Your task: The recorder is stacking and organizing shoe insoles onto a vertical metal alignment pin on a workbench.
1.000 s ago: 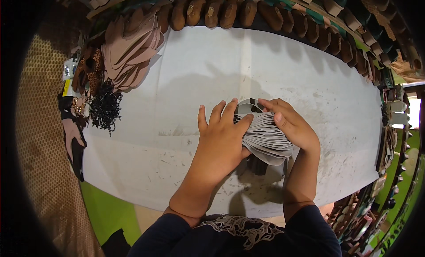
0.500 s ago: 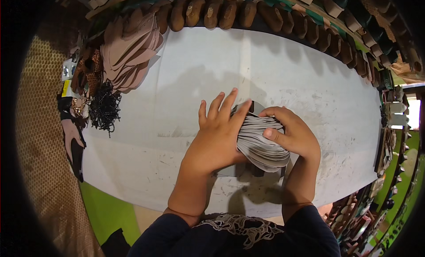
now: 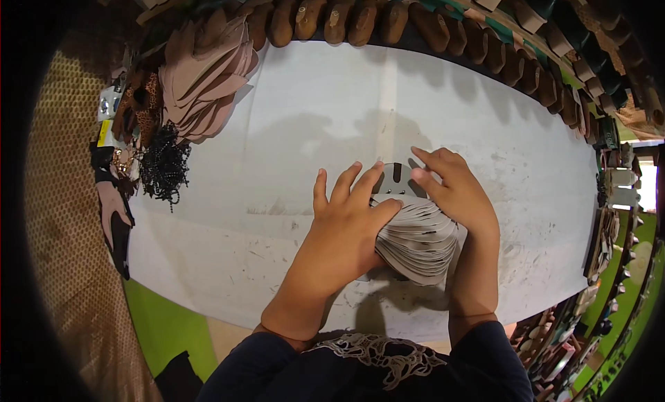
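Observation:
A thick stack of thin grey insoles (image 3: pixel 422 246) sits fanned out in front of me, its layered edges showing. Beyond the edges, the face of one grey piece (image 3: pixel 396 175) shows a dark slot-like strip and small shiny dots. My left hand (image 3: pixel 343 225) holds the stack at its left side; the thumb lies over the layers while the other fingers stretch away from it. My right hand (image 3: pixel 458 190) hovers at the stack's far right side, thumb and index finger apart, with nothing visible between them. The stack's underside is hidden.
The stack is over a white, scuffed table (image 3: pixel 312 125). Brown wooden shoe lasts (image 3: pixel 364 22) line its far edge. At the left lie pinkish sole-shaped sheets (image 3: pixel 208 76), leopard-print pieces (image 3: pixel 142 100) and black beaded strands (image 3: pixel 165 166). Racks of shoes (image 3: pixel 575 333) stand at the right.
My right hand has come off the layers and opened, moving slightly up. The fanned stack has tipped toward me, exposing the piece with the dark strip. My left thumb has shifted onto the layers.

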The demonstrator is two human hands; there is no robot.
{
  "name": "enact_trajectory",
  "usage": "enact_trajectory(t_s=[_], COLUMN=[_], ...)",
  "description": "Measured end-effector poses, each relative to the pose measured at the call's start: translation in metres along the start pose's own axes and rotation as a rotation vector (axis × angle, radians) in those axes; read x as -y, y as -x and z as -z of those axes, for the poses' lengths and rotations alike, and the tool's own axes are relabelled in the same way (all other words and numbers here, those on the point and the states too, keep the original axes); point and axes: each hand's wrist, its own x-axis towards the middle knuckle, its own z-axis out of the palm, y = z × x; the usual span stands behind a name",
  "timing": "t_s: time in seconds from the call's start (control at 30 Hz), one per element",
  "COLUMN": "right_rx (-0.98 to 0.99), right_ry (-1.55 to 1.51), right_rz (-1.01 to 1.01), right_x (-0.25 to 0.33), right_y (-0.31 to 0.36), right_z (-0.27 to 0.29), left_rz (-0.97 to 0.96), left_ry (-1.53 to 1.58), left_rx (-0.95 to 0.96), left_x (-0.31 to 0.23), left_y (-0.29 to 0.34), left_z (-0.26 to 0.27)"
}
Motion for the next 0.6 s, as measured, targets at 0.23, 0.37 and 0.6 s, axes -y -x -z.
enact_trajectory(t_s=[0.23,0.37,0.6], right_rx=[0.016,0.063,0.135], right_ry=[-0.187,-0.235,-0.247], right_rz=[0.000,-0.133,0.119], right_x=[0.002,0.018,0.001], right_y=[0.009,0.011,0.015], right_z=[-0.006,0.002,0.002], left_rz=[0.012,0.008,-0.037], left_ry=[-0.028,-0.038,-0.062], left_rx=[-0.013,-0.012,0.017], left_x=[-0.006,-0.008,-0.006], left_y=[0.004,0.005,0.004], left_z=[0.003,0.004,0.002])
